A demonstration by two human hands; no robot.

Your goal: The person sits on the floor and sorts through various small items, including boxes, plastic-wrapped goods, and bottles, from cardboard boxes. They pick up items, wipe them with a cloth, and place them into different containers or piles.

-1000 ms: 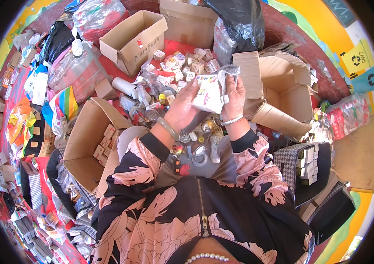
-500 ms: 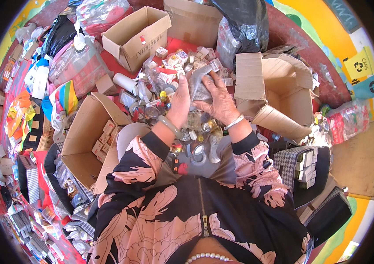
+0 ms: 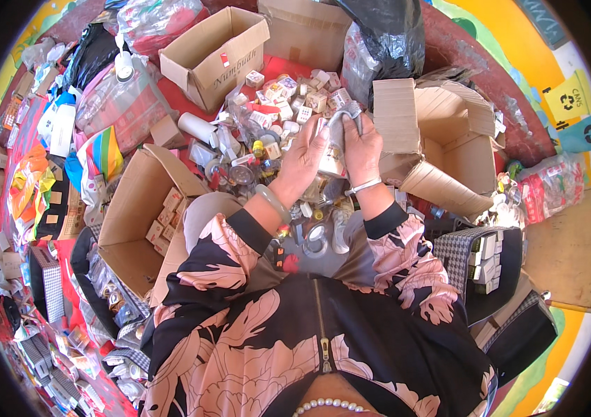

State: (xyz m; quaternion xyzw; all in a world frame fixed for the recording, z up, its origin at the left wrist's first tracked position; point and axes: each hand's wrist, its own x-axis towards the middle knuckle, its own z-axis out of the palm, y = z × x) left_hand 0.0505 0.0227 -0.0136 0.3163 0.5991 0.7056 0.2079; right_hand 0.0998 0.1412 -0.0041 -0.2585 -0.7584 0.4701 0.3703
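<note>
My left hand (image 3: 301, 161) is closed on a small pale container (image 3: 332, 165) with a reddish mark, most of it covered by fingers. My right hand (image 3: 363, 147) pinches a grey cloth (image 3: 341, 128), bunched up and pressed against the container's upper part. Whether the container is a box or a jar I cannot tell. Just beyond my hands lies a heap of small white boxes (image 3: 316, 103). Clear plastic and glass pieces (image 3: 242, 174), including a yellow-capped bottle (image 3: 258, 149), lie to the left of my hands and beneath them.
An open carton (image 3: 144, 221) with small boxes inside stands at my left; another open carton (image 3: 448, 142) is at my right. Beyond the heap stands a third carton (image 3: 215, 66) near a black plastic bag (image 3: 389, 35). A checked bin (image 3: 472, 267) holds small boxes.
The cloth, earlier spread under my right hand's fingers, is now bunched in them. My left hand has shifted right, and the pale container has come into view between my hands.
</note>
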